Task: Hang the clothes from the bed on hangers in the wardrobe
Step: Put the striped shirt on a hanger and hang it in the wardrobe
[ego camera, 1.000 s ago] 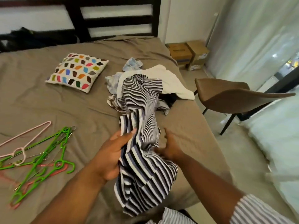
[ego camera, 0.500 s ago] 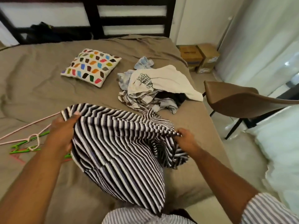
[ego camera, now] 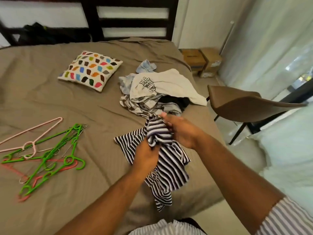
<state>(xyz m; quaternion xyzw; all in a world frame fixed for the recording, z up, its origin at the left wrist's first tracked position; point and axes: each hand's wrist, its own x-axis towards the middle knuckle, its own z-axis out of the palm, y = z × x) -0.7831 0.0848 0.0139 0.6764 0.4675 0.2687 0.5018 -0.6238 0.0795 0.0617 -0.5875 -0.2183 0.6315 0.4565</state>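
Observation:
A black-and-white striped shirt (ego camera: 167,173) hangs bunched over the near right part of the bed (ego camera: 42,102). My left hand (ego camera: 145,155) grips its gathered cloth from below. My right hand (ego camera: 181,131) holds the top of the same bunch, fingers wrapped over the fabric. Behind them lies a pile of clothes (ego camera: 157,92) topped by a white printed T-shirt (ego camera: 169,85). Several plastic hangers (ego camera: 45,156), green, pink and red, lie tangled on the bed at the left. No wardrobe is in view.
A patterned cushion (ego camera: 90,70) lies mid-bed. A brown chair (ego camera: 243,104) stands close to the bed's right side. Cardboard boxes (ego camera: 201,61) sit by the far wall, with curtains (ego camera: 271,48) to the right. The dark headboard (ego camera: 132,19) runs along the back.
The striped shirt was spread wide between my hands half a second ago. Both hands have come together in the middle and now bunch it up.

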